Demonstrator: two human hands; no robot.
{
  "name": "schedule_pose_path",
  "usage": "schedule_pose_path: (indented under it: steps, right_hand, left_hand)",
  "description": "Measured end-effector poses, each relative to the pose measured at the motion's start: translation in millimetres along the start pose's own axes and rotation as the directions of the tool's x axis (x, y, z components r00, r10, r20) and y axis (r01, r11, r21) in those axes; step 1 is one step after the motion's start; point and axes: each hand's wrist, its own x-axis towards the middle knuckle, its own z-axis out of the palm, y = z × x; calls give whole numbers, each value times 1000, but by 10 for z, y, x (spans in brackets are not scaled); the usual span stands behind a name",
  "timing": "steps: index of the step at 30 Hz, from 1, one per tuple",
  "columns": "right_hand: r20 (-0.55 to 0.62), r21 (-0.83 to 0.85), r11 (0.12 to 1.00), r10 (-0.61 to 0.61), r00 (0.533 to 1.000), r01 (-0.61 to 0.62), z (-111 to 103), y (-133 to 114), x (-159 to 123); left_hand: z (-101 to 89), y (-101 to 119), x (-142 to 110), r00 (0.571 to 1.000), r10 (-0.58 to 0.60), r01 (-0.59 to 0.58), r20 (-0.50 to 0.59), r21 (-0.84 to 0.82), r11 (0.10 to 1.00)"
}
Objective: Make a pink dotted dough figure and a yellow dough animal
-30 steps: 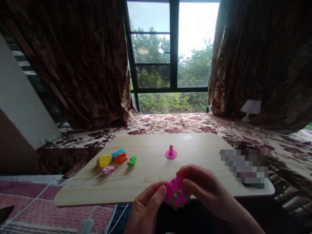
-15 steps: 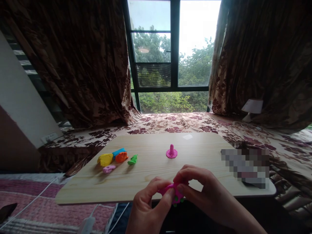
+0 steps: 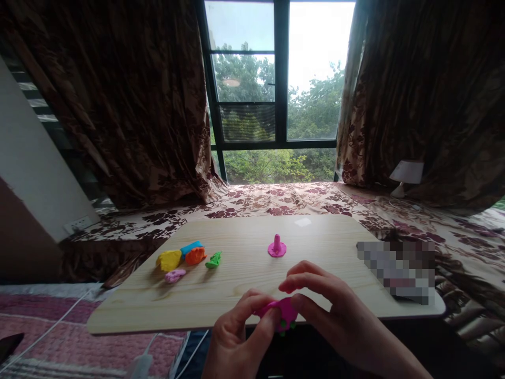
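Over the table's near edge, my left hand pinches a flat magenta piece of modelling clay with small green bits on its lower side. My right hand is beside it, the thumb tip touching the clay's right edge and the index finger raised apart from it. Beyond my hands stands a magenta clay disc with an upright peg. At the left lie lumps of yellow clay, blue clay, orange clay, green clay and pale pink clay.
The light wooden table holds a pixelated object at its right edge. A small white lamp is on the patterned window ledge behind. A white cable crosses the pink quilt at lower left.
My right index finger has lifted away from the magenta clay, opening a gap to the thumb. My left hand keeps its pinch. The view has shifted very slightly.
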Motion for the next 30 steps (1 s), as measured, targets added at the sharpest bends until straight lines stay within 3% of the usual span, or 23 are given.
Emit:
schedule_pose_path:
  steps: [5, 8, 12, 14, 16, 21, 25, 30]
  right_hand:
    - [8, -73, 997, 10, 1000, -9, 33, -4, 14]
    - [10, -25, 1000, 19, 1000, -19, 27, 9, -8]
    - [-54, 10, 994, 108, 993, -108, -19, 39, -52]
    - [-43, 4, 992, 129, 991, -129, -27, 31, -51]
    - [-15, 4, 992, 124, 992, -124, -23, 5, -36]
    - [9, -3, 993, 120, 993, -120, -1, -31, -15]
    - [-46, -54, 987, 147, 988, -149, 8, 16, -33]
    - [-2, -48, 993, 108, 994, -108, 13, 23, -4]
  left_hand:
    - [48, 29, -16, 999, -33, 32, -17, -66, 997]
    - [80, 22, -38, 989, -136, 118, -65, -231, 966]
    - [111, 20, -67, 911, -406, 289, -75, -589, 755]
    - [108, 38, -72, 891, -453, 331, -32, -637, 696]
    - [88, 65, -64, 908, -418, 337, -3, -586, 737]
    - [35, 107, -6, 967, -254, 237, -27, -275, 932]
    - [39, 97, 18, 986, -168, 161, -18, -191, 968]
    - [65, 116, 6, 988, -144, 133, -59, -163, 978]
